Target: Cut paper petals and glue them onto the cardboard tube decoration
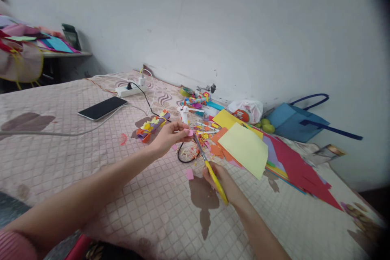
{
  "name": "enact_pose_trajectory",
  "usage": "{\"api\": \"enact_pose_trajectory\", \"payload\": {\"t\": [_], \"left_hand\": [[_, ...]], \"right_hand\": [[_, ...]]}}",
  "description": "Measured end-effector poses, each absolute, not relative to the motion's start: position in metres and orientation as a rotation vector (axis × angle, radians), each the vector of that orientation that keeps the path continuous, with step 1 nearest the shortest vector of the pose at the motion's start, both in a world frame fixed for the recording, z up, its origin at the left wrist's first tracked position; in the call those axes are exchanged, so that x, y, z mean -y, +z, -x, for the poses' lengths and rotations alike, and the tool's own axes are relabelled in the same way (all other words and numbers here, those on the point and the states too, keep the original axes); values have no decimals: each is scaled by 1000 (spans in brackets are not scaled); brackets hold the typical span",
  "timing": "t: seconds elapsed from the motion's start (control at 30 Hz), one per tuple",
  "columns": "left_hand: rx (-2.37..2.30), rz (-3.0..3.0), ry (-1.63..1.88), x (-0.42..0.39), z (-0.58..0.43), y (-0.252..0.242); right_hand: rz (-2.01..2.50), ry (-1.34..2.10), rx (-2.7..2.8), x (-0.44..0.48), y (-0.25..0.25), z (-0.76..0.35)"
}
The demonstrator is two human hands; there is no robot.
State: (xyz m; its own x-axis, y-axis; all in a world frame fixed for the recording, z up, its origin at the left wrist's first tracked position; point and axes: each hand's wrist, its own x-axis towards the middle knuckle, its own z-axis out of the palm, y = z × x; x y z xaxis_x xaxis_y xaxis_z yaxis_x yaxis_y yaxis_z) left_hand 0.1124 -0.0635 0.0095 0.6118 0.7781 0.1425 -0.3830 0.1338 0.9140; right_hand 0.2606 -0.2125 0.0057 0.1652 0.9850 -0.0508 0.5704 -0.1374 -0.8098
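My left hand pinches a small pink paper piece between thumb and fingers above the quilted bed cover. My right hand grips yellow-handled scissors, whose blades point up toward the pink piece and reach its lower edge. Another pink scrap lies on the cover just left of my right hand. Paper trimmings are scattered under the blades.
Coloured paper sheets fan out to the right, with a blue bag and limes behind. A paper flower roll, glue and pens sit ahead. A phone and power strip with cables lie at left.
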Motion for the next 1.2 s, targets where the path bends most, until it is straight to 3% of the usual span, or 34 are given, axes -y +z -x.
{"api": "enact_pose_trajectory", "payload": {"t": [0.87,1.2], "left_hand": [[-420,-1111,907,65,-117,3],[-459,-980,709,67,-115,5]], "right_hand": [[1849,798,1477,212,2,-260],[1859,809,1441,212,1,-261]]}}
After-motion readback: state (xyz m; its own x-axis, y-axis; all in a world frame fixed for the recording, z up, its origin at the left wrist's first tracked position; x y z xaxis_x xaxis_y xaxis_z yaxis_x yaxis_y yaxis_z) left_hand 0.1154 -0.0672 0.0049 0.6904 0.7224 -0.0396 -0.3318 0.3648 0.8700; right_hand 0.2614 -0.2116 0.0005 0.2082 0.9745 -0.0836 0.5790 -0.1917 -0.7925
